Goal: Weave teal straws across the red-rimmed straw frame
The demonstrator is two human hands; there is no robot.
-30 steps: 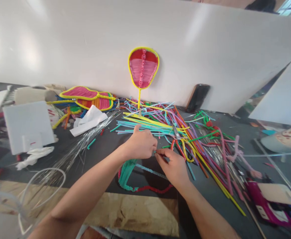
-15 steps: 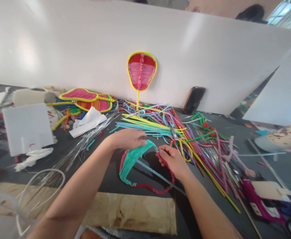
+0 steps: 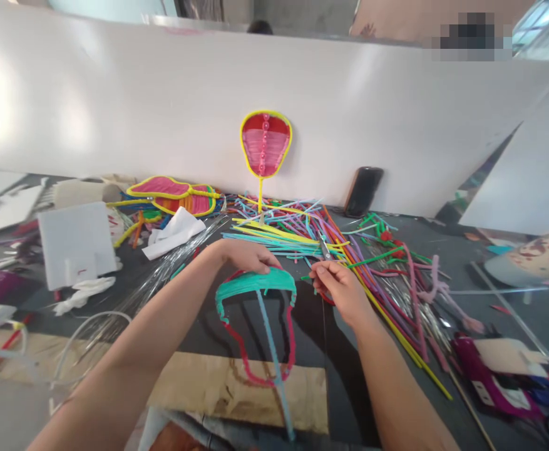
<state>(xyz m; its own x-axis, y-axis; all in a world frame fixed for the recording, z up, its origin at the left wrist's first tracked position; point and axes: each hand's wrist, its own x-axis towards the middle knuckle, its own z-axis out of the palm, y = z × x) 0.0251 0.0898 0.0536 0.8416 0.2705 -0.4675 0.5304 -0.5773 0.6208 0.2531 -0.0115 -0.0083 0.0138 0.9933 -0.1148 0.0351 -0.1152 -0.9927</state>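
Note:
A fan-shaped frame of pipe cleaners (image 3: pixel 242 288) hangs over the table with its teal, wrapped edge at the top. Its lower outline is crimson, and a light-blue pipe cleaner stem (image 3: pixel 268 329) runs down through the middle and past the bottom. My left hand (image 3: pixel 250 257) is closed on the teal edge from behind, thumb in front. To the right of the frame and apart from it, my right hand (image 3: pixel 336 285) has its fingers pinched together; what they hold, if anything, is hidden. Scissors (image 3: pixel 325 248) lie just beyond that hand, partly covered.
Loose pipe cleaners (image 3: pixel 274 244) lie in a heap ahead. A finished pink fan with yellow rim (image 3: pixel 265 144) stands against the white board (image 3: pixel 161 94). A phone (image 3: pixel 364 191) leans there too. On the right is a magenta glue gun (image 3: pixel 490 382); at left, a white block (image 3: pixel 77 244).
The frame has turned so its teal edge is on top and its stem points down toward me. My right hand has let go of the crimson edge and moved slightly right.

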